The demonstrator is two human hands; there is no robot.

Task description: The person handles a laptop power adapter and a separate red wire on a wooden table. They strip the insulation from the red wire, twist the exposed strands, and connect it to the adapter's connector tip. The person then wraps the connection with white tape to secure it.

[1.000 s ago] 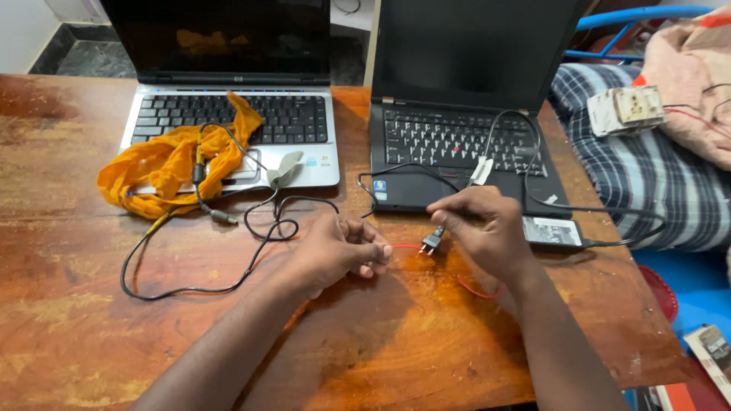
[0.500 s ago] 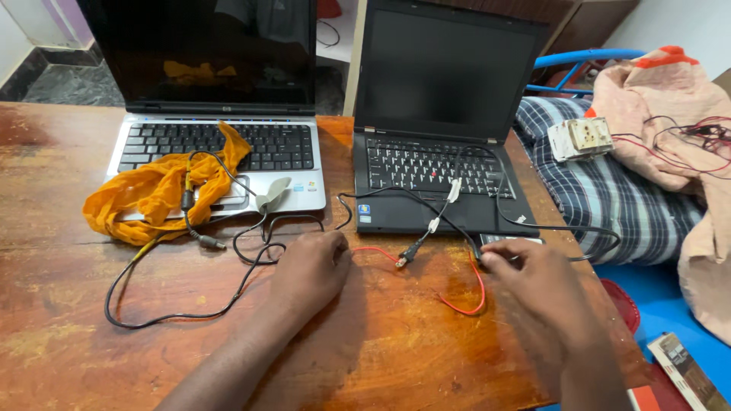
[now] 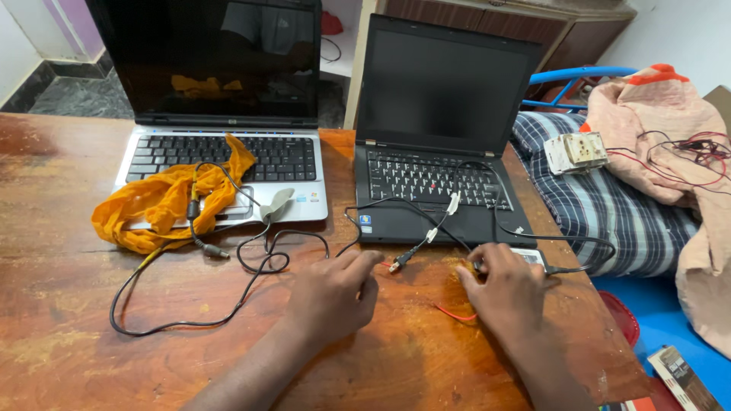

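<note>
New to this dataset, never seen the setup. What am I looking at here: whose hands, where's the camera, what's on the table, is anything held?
There is no machine: one person works with bare hands, filmed by a camera on their head that looks down. The left hand rests palm down on the wooden table, its fingertips close to a small plug on a black cable. The right hand lies over a thin red wire, fingers bent near a black adapter; whether it grips anything cannot be told. Two open laptops, screens dark, stand behind: a silver one with an orange cloth on it, and a black one. A looped black cable lies at left.
</note>
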